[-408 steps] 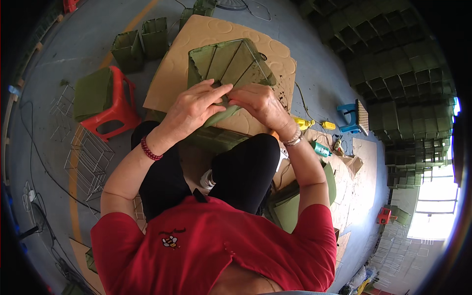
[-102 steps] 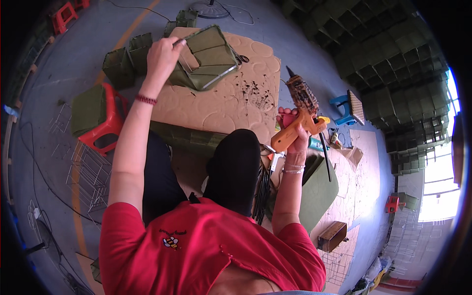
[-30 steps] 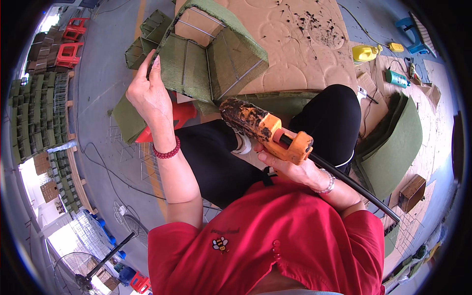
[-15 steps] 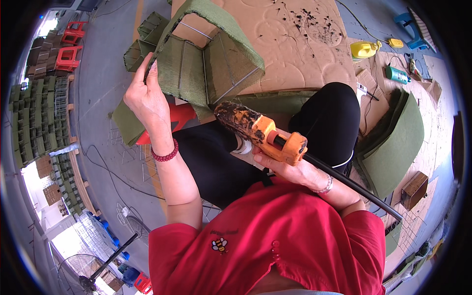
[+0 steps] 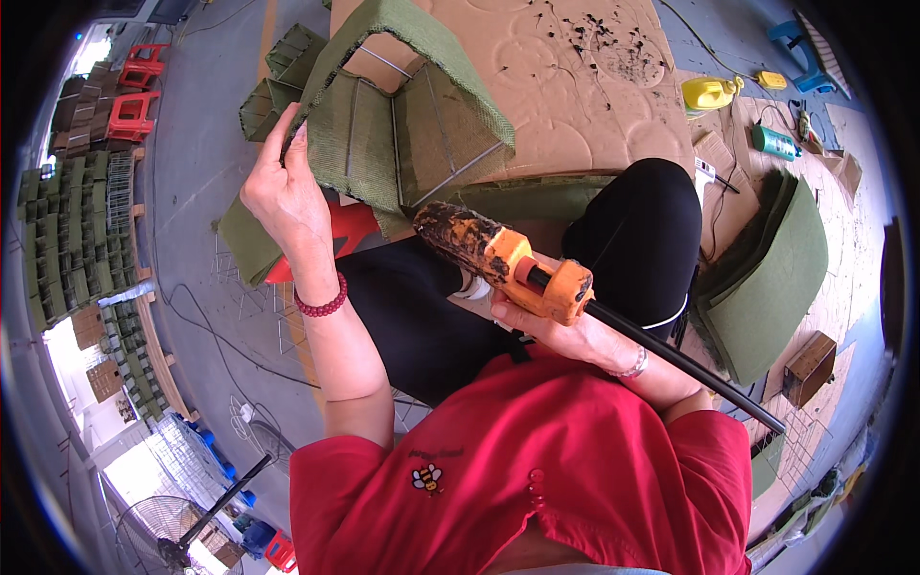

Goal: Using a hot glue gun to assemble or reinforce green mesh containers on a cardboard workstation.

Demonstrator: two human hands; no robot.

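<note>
A green woven-fabric box on a wire frame (image 5: 441, 115) leans at the table's near left edge, its open side facing me. My left hand (image 5: 286, 196) grips the fabric at its left rim between thumb and fingers. In my right hand (image 5: 565, 331) is an orange glue gun (image 5: 508, 254), smeared with dark glue, its fingers closed round the handle and mostly hidden under the body. The nozzle end points up and left, close to the box's lower corner. A long black glue stick (image 5: 690, 364) runs out of the gun's back toward the lower right.
A cardboard-covered work surface (image 5: 565, 125) carries scattered black bits. Green fabric sheets (image 5: 767, 287) lie in a stack at right, near a yellow jug (image 5: 709, 94) and a green bottle (image 5: 774, 143). More green boxes (image 5: 81, 230) are piled at left; a cable (image 5: 220, 335) crosses the floor.
The glue gun has shifted very slightly left and down. My left hand keeps its grip on the box rim.
</note>
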